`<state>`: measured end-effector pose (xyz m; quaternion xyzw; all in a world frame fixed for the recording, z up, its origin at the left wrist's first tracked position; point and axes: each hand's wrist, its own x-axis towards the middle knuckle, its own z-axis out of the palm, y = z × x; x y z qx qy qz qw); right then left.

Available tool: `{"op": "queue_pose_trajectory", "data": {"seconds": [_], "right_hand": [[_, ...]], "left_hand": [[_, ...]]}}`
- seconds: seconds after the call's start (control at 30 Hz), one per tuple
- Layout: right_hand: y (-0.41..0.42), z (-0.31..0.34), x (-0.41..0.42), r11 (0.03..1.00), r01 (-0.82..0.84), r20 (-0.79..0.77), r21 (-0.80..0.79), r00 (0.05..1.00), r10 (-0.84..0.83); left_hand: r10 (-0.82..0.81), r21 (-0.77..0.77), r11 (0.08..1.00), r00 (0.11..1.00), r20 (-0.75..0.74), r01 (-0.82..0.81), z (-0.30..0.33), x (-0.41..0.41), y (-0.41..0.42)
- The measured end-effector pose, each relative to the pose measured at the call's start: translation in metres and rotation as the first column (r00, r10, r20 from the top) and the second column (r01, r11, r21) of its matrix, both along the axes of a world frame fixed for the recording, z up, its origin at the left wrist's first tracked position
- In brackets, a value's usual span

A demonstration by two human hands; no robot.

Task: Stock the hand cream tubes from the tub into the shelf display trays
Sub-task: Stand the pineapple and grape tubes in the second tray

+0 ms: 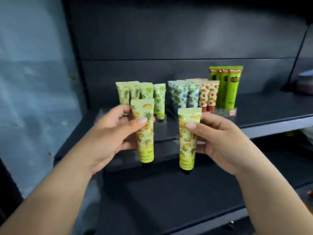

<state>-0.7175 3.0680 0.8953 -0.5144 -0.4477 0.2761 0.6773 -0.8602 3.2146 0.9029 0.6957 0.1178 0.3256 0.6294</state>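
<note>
Left hand (108,133) and right hand (218,141) each pinch a pineapple-print tube before a dark metal shelf (271,112) against a grey wall (33,82).

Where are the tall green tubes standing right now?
In the head view the tall green tubes stand upright at the right end of the row on the shelf, just right of the red-patterned tubes.

Two hands were in view, the left hand (108,134) and the right hand (218,141), each holding one pineapple-print tube: the left tube (144,131) and the right tube (188,141). On the dark shelf (271,112) stood four visible pale green tubes (140,92), at least two blue-flowered tubes (184,95), two red-patterned tubes (208,95) and three tall bright green tubes (227,87); any tubes behind these could not be counted.
</note>
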Motion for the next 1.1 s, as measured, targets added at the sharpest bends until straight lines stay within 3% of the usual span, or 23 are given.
{"op": "queue_pose_trajectory", "data": {"seconds": [0.2, 0.53, 0.6, 0.7, 0.87, 0.93, 1.1], "right_hand": [[0.07, 0.051, -0.019, 0.997, 0.066, 0.259, 0.026, 0.963, -0.071], [0.159, 0.107, 0.003, 0.974, 0.208, 0.391, -0.09, 0.907, -0.157], [0.172, 0.113, 0.017, 0.958, 0.259, 0.528, -0.126, 0.835, -0.156], [0.186, 0.118, 0.032, 0.93, 0.326, 0.759, -0.171, 0.645, -0.087], [0.205, 0.118, 0.048, 0.906, 0.357, 0.931, -0.229, 0.351, 0.097], [0.211, 0.116, 0.051, 0.905, 0.347, 0.944, -0.245, 0.297, 0.142], [0.222, 0.108, 0.058, 0.895, 0.356, 0.944, -0.267, 0.282, 0.17]], "left_hand": [[0.109, 0.112, 0.987, 0.993, 0.036, -0.113, 0.04, -0.046, 0.076], [0.109, 0.096, 0.989, 0.994, 0.023, -0.11, 0.061, -0.005, 0.159], [0.113, 0.113, 0.987, 0.994, -0.007, -0.112, 0.06, 0.012, 0.167], [0.142, 0.136, 0.981, 0.989, -0.035, -0.136, 0.055, 0.032, 0.174], [0.181, 0.142, 0.975, 0.982, -0.063, -0.17, 0.041, 0.051, 0.18], [0.188, 0.154, 0.973, 0.979, -0.078, -0.174, 0.037, 0.054, 0.181], [0.141, 0.158, 0.98, 0.978, -0.15, -0.117, 0.027, 0.061, 0.184]]}}
